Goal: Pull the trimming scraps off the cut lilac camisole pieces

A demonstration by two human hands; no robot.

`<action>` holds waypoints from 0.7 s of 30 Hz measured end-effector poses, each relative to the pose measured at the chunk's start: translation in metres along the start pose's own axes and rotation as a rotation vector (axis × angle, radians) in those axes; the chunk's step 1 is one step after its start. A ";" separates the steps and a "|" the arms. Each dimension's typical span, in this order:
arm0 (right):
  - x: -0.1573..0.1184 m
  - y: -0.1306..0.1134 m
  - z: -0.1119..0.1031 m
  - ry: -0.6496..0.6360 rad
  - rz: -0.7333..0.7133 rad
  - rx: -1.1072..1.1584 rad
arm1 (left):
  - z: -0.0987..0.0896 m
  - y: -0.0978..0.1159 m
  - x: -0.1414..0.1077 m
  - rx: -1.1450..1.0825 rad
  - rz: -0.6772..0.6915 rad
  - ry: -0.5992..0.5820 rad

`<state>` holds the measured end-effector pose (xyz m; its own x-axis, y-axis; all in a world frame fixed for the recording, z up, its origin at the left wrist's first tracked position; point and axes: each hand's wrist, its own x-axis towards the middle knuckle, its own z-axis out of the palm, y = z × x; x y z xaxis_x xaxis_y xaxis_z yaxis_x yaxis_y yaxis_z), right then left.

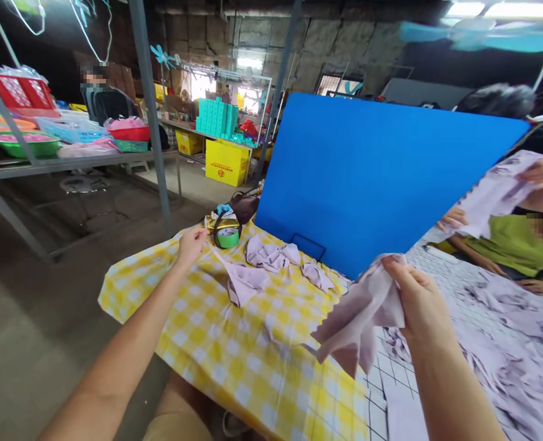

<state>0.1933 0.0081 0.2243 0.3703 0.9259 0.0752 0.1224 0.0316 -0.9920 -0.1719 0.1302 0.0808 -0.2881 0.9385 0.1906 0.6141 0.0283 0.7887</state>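
Observation:
My left hand is closed in a pinch on the thin end of a pale lilac fabric piece, whose wider part lies on the yellow checked cloth. Bunched lilac cloth hangs from my right hand, its fingers closed round the top edge. Its jagged lower edges hang over the table, near the border between the yellow cloth and a white grid-patterned cloth. Two more lilac scraps lie between my hands.
A blue board stands across the back of the table. Green tape lies by a dark bag. At right, a person's hands hold lilac fabric above a fabric pile. A metal post rises beyond the table.

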 end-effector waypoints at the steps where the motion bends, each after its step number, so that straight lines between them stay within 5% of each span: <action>1: -0.001 0.003 -0.001 -0.008 -0.006 -0.013 | 0.007 0.003 -0.001 0.021 0.012 0.029; 5: -0.002 0.033 0.005 -0.126 -0.045 -0.117 | 0.057 0.007 -0.033 0.115 0.117 0.017; 8: -0.008 0.065 0.015 -0.293 0.035 -0.289 | 0.101 0.000 -0.069 0.307 0.324 -0.312; 11: -0.018 0.096 0.015 -0.672 0.140 -0.501 | 0.122 -0.012 -0.089 0.381 0.413 -0.521; 14: -0.024 0.124 -0.002 -0.839 0.080 -0.829 | 0.114 -0.023 -0.086 0.395 0.424 -0.541; 17: -0.020 0.151 -0.023 -0.697 -0.016 -1.093 | 0.090 -0.032 -0.080 0.452 0.403 -0.482; 21: -0.011 0.184 -0.029 -0.564 -0.037 -1.148 | 0.069 -0.029 -0.090 0.559 0.313 -0.315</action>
<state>0.2387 -0.0068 0.0439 -0.0557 0.9711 -0.2320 0.9496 -0.0202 -0.3127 -0.1127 0.0688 0.0003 0.1375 0.9839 0.1143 0.9423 -0.1655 0.2910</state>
